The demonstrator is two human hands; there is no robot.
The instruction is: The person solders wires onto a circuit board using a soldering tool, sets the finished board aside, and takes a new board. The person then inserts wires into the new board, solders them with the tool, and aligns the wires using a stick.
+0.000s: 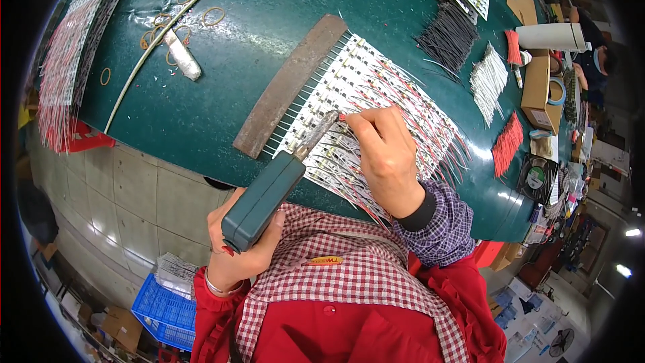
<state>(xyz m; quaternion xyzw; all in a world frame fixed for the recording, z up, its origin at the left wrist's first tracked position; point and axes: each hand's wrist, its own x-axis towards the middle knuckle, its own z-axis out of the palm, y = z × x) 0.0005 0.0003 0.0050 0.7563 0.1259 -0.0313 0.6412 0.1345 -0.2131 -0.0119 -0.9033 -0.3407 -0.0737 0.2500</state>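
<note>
My left hand (247, 255) is wrapped round a green-bodied soldering gun (263, 200), its metal tip angled up over a panel of white circuit boards (353, 54). Close to that tip, my right hand (388, 158) pinches a thin red wire (342, 117) with thumb and forefinger. Whether tip and wire touch is too small to tell. Rows of red, black and white wires lie across the panel's right part, partly under my right hand. Along the panel's left side, a flat brown bar (289, 87) lies beside thin prongs sticking out from the boards.
Bundles of black wires (448, 38), white wires (489, 81) and red wires (508, 144) lie to the right. A solder spool (535, 176) sits at the right edge. Rubber bands, a pale rod (144, 57) and a wrapped stick (183, 56) lie left; wired boards (74, 47) overhang there.
</note>
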